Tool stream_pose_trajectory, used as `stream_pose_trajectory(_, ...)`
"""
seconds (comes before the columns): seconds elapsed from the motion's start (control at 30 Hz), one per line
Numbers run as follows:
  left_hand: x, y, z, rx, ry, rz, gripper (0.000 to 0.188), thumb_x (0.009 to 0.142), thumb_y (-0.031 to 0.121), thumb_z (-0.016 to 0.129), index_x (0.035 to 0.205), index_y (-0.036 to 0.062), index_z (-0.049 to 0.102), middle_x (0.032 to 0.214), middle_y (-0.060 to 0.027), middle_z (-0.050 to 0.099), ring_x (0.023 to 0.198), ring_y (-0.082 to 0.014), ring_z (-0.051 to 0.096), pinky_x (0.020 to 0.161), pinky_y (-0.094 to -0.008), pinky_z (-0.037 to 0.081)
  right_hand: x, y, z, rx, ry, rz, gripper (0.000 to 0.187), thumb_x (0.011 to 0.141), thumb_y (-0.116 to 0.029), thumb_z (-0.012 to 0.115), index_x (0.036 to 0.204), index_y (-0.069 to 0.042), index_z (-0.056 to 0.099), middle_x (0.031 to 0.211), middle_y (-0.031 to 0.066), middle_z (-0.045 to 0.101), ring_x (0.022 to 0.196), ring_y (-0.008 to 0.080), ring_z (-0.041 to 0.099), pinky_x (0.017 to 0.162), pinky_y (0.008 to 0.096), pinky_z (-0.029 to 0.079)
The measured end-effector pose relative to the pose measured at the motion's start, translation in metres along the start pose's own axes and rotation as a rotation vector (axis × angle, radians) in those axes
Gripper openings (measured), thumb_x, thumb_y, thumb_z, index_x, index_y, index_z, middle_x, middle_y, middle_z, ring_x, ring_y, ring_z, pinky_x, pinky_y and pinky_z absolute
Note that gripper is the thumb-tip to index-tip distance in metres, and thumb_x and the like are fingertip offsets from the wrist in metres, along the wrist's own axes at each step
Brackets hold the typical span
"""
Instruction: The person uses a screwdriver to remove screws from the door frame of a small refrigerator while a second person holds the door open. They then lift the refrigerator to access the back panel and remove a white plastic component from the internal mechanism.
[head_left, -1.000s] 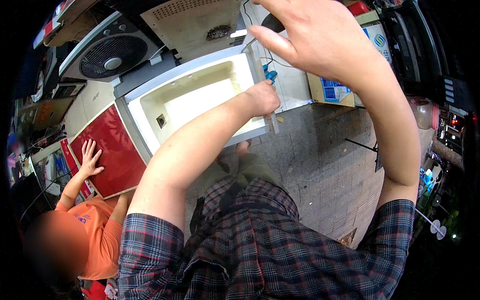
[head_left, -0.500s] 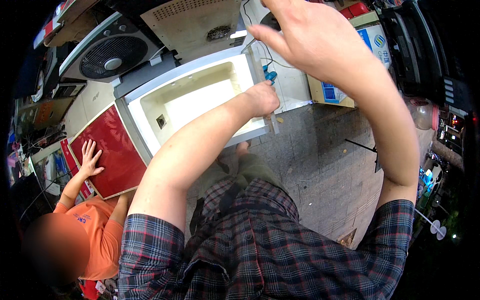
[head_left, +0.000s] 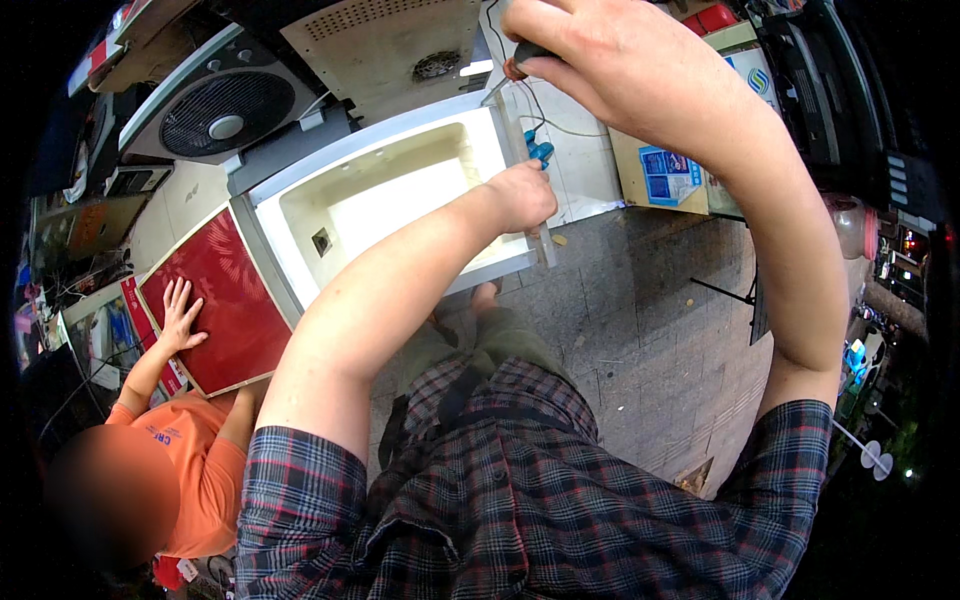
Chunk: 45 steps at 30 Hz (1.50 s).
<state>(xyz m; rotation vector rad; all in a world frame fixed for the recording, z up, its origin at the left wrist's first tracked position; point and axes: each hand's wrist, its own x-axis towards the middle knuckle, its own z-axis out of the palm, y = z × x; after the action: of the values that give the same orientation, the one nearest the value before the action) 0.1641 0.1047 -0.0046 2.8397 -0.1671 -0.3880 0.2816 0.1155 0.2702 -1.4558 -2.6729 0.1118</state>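
Note:
A cream sink basin in a grey metal frame stands in front of me, with a square drain at its lower left. My left hand is closed around the grey strip along the frame's right side. Above the far right corner, my right hand grips a screwdriver with a dark handle and an orange-red collar. Its thin metal shaft slants down to that corner; the tip's exact contact cannot be made out. A blue corded object lies just past the left hand.
At the left, a person in an orange shirt rests a hand on a red panel. A box fan and a perforated metal panel stand behind the sink. A cardboard box sits on the right, above grey paving.
My right hand has turned and shifted slightly, its thumb now against the screwdriver handle, which has come into sight. The left hand keeps its grip on the strip.

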Motion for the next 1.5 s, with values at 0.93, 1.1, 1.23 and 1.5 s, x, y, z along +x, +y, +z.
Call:
stream_pose_trajectory(0.93, -0.003, 0.008, 0.012, 0.057, 0.002, -0.021, 0.023, 0.091, 0.032, 0.072, 0.105, 0.0144, 0.08, 0.106, -0.0038, 0.076, 0.114, -0.0248, 0.066, 0.119, -0.0448, 0.036, 0.01, -0.017, 0.014, 0.081, -0.005, 0.306, 0.024, 0.097, -0.014, 0.069, 0.114, -0.001, 0.058, 0.106, 0.0221, 0.063, 0.088, 0.0424, 0.071, 0.077, 0.05, 0.06)
stream_pose_trajectory(1.1, -0.013, 0.014, 0.001, 0.107, 0.126, -0.073, 0.026, 0.098, 0.025, 0.062, 0.115, 0.0118, 0.076, 0.116, -0.0057, 0.072, 0.125, -0.0268, 0.061, 0.126, -0.051, 0.029, 0.013, -0.021, 0.01, 0.07, 0.018, 0.232, 0.023, 0.097, -0.012, 0.07, 0.112, 0.001, 0.058, 0.105, 0.0212, 0.062, 0.087, 0.0394, 0.072, 0.076, 0.0465, 0.061)
stream_pose_trajectory(1.23, -0.039, 0.012, 0.012, 0.082, 0.716, -0.062, 0.026, 0.096, 0.025, 0.065, 0.116, 0.0104, 0.075, 0.117, -0.007, 0.07, 0.131, -0.0309, 0.057, 0.123, -0.0515, 0.034, 0.015, -0.018, 0.012, 0.043, -0.003, 0.159, 0.02, 0.098, -0.01, 0.068, 0.111, 0.0, 0.057, 0.103, 0.0199, 0.061, 0.086, 0.0375, 0.073, 0.075, 0.0449, 0.061)
stream_pose_trajectory(1.5, -0.193, -0.038, -0.109, -0.164, 0.842, -0.587, 0.013, 0.092, 0.021, 0.079, 0.096, 0.0109, 0.073, 0.089, -0.0096, 0.07, 0.082, -0.0288, 0.07, 0.071, -0.042, 0.058, 0.006, -0.015, 0.02, 0.091, 0.076, 0.212, 0.02, 0.098, -0.012, 0.069, 0.108, -0.001, 0.056, 0.101, 0.019, 0.061, 0.087, 0.0394, 0.072, 0.077, 0.0469, 0.06)
